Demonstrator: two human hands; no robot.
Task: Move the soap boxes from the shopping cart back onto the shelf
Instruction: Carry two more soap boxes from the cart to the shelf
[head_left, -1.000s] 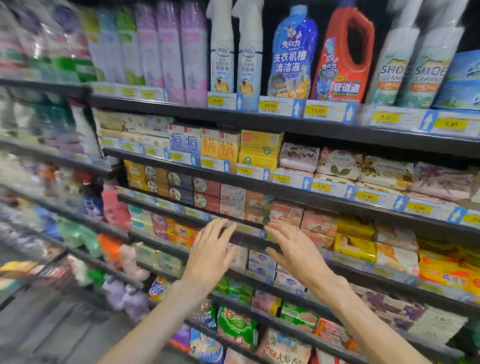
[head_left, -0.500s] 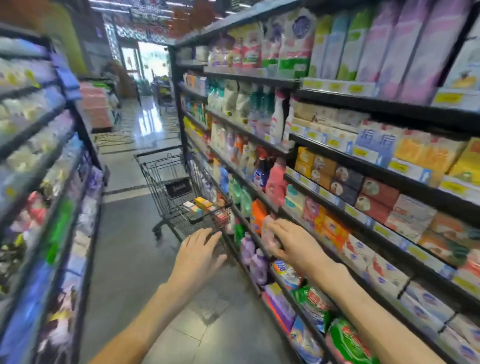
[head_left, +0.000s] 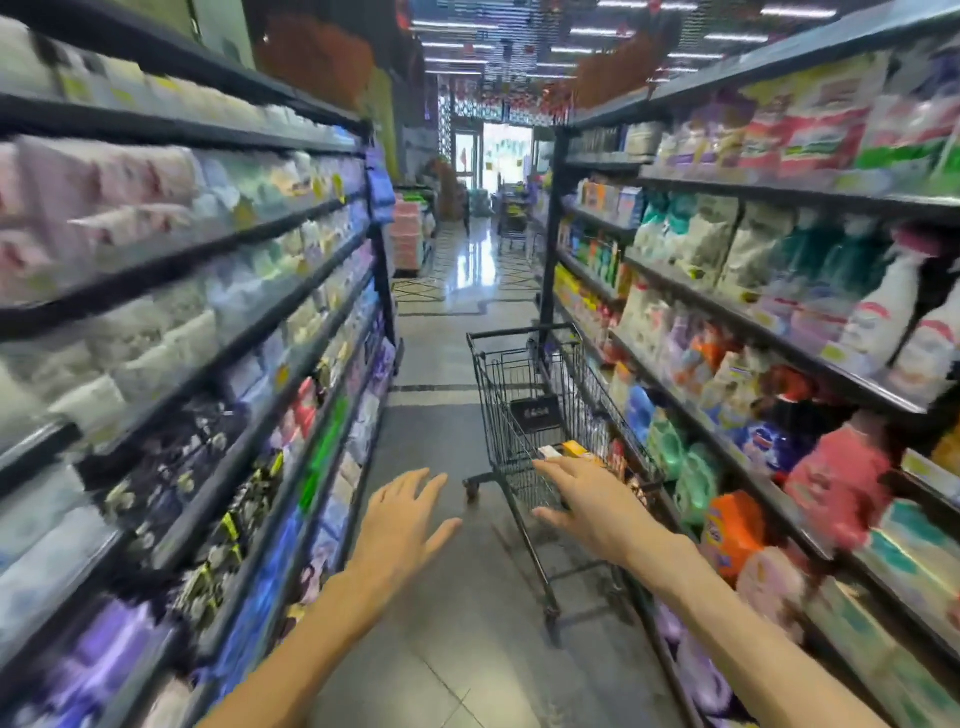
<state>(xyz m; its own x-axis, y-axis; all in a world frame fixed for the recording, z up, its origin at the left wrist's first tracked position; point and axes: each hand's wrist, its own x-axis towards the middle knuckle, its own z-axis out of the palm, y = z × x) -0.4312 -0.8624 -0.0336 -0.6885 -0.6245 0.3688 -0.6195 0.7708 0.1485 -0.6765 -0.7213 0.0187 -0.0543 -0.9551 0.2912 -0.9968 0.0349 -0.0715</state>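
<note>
Grip: none held, fingers spread on left hand (head_left: 400, 519) and right hand (head_left: 592, 506) | right hand seen before shopping cart (head_left: 524, 395) | soap boxes (head_left: 569, 451) lodged in cart

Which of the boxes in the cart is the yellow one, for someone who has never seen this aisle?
Find the black wire shopping cart parked against the right-hand shelving. In the raised basket at its near end lie a few small boxes, just beyond the fingertips of the right hand. The yellow soap box is the bright one, right of a paler box.
</note>
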